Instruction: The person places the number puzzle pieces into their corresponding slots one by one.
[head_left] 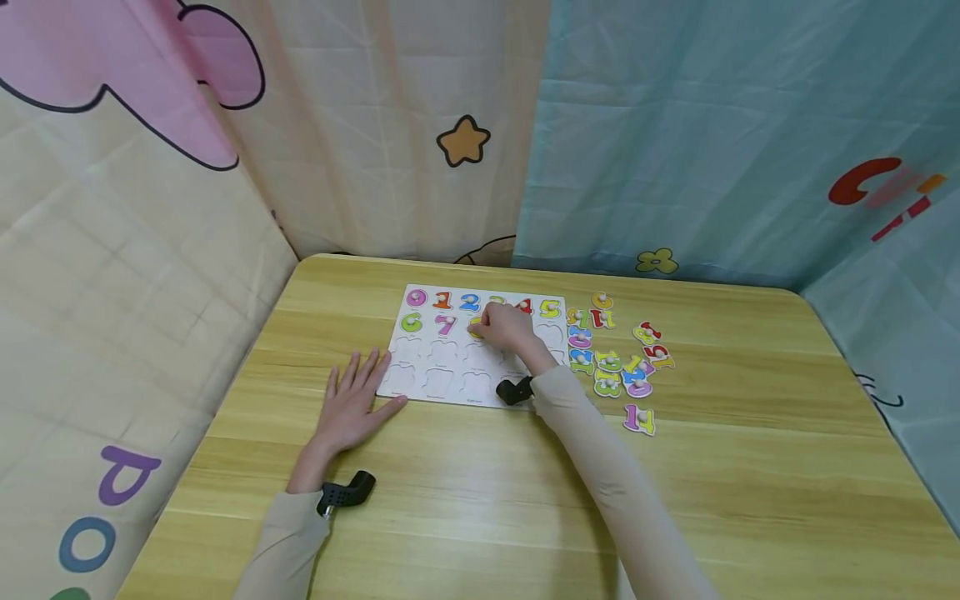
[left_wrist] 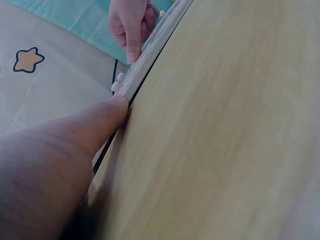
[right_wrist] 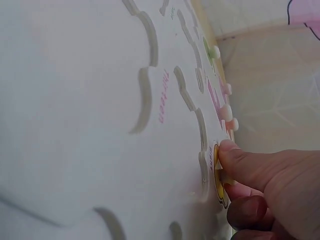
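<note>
A white number puzzle board (head_left: 427,375) lies on the table, its top row filled with coloured number pieces. In its second row sit a green 6 (head_left: 411,322) and a pink 7 (head_left: 445,325). Just right of the 7, my right hand (head_left: 510,327) pinches a yellow number piece (right_wrist: 218,172) by its knob, the piece lying close against the board. The fingers partly cover it. My left hand (head_left: 352,404) rests flat with fingers spread at the board's left edge; its thumb (left_wrist: 112,112) touches the near corner side.
Right of the board lie several loose two-digit pieces, among them a red 11 (head_left: 602,318) and a pink-and-yellow piece (head_left: 640,419) nearest me. Outlined recesses fill the board's lower rows. Printed curtains (head_left: 375,167) stand behind the wooden table (head_left: 450,483).
</note>
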